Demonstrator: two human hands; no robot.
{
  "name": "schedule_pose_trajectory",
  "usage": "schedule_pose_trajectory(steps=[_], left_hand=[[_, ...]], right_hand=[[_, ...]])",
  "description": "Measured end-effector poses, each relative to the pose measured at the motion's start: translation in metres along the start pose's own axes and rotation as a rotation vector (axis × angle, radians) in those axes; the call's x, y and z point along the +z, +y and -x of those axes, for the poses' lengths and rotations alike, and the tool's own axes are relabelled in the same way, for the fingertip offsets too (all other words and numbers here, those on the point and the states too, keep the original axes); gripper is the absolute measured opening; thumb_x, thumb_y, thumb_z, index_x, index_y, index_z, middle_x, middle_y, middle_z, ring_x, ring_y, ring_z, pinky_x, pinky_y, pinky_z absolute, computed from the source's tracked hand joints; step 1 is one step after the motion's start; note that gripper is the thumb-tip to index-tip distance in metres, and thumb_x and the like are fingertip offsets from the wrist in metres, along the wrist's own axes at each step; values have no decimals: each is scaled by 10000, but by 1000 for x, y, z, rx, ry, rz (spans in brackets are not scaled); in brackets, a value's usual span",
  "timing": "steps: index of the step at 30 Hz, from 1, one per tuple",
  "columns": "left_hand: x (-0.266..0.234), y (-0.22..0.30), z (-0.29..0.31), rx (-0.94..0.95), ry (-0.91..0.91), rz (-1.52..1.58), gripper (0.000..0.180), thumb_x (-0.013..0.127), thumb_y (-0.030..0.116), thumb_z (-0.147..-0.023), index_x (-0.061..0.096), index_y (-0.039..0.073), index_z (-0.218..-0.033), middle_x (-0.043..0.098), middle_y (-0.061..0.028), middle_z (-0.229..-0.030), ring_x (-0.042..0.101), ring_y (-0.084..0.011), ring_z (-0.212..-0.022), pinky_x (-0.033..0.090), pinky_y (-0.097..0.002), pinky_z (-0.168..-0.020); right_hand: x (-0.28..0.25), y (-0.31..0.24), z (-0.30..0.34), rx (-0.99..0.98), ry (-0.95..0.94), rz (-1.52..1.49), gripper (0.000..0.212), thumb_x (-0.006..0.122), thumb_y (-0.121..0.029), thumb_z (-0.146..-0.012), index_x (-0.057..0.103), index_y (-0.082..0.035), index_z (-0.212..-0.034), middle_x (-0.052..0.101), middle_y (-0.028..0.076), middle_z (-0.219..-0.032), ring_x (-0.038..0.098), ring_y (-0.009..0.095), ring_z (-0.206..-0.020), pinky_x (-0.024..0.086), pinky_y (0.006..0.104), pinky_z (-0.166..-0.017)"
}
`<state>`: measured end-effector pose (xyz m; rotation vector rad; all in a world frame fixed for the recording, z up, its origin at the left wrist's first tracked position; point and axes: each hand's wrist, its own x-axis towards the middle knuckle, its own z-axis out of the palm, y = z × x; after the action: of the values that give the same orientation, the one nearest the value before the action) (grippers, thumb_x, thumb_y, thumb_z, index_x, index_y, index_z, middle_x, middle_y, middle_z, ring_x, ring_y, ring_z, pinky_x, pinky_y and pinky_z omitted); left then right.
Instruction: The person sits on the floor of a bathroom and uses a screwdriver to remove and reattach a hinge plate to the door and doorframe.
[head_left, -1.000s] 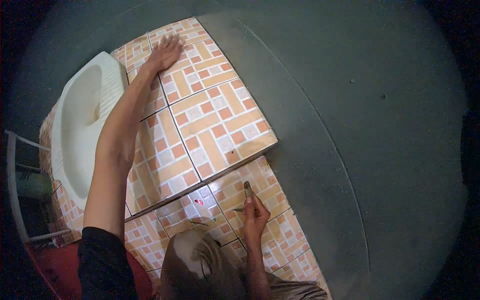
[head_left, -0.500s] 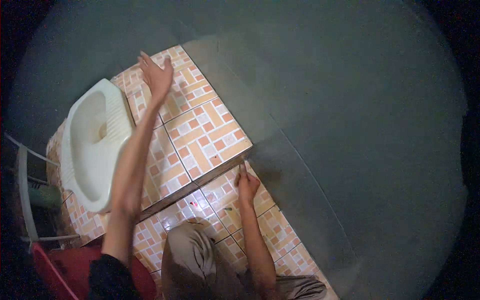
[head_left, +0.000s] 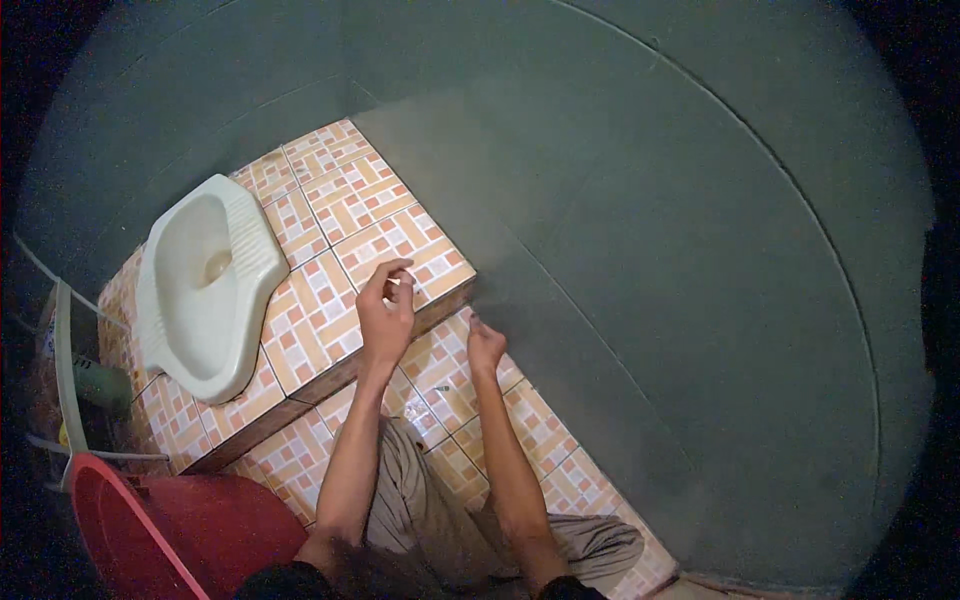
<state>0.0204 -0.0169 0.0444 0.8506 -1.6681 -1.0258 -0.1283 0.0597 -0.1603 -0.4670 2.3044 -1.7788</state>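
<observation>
My left hand (head_left: pixel 386 312) hovers over the front edge of the raised tiled platform (head_left: pixel 315 275), fingers curled inward; anything in them is too small to make out. To its right, my right hand (head_left: pixel 487 345) is closed low beside the platform's front corner, close to the green wall, with one digit pointing forward. What it holds, if anything, is hidden. Below and between my hands, a small dark scrap (head_left: pixel 441 388) lies on the lower tiled floor (head_left: pixel 530 440).
A white squat toilet (head_left: pixel 205 290) is set into the platform on the left. At lower left stands a red tub (head_left: pixel 190 520), with a pale rack (head_left: pixel 66 370) behind it. The smooth green wall (head_left: pixel 650 250) bounds the right side.
My left hand has come back from the platform's far end to its front edge, its spread fingers now curled. My right hand stays near the corner. The view has shifted slightly.
</observation>
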Motion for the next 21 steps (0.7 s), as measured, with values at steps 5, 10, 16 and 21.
schedule_pose_trajectory(steps=[5,10,16,21], left_hand=[[15,-12,4,-32,7,35,225,566,45,-907,686,34,-1096,677,-71,-804,572,-116,-636,456,-282,-594],[0,-13,3,-49,-72,-105,195,585,65,-910,692,30,-1069,685,-87,-798,570,-127,-629,455,-291,-590],[42,-59,54,-168,-1194,-442,532,573,514,-917,715,1,-924,720,-204,-911,681,-347,-792,527,-447,-769],[67,2,170,-174,-1554,-719,766,370,666,-963,732,-9,-965,691,-266,-1075,651,-423,-1043,496,-479,-943]], right_hand=[[-1,-27,-24,-28,-105,-132,407,624,-295,-969,624,25,-717,485,-29,-614,436,87,-606,366,289,-570],[-72,-41,67,116,-263,-159,427,589,-408,-997,660,-29,-814,417,-42,-631,382,75,-589,324,258,-550],[-188,-13,183,439,-272,-379,336,524,-357,-1038,642,-42,-1021,517,-15,-777,462,84,-686,389,258,-631],[-265,-14,229,556,-346,-560,303,537,-302,-1042,577,-68,-1231,627,18,-958,579,115,-823,476,274,-769]])
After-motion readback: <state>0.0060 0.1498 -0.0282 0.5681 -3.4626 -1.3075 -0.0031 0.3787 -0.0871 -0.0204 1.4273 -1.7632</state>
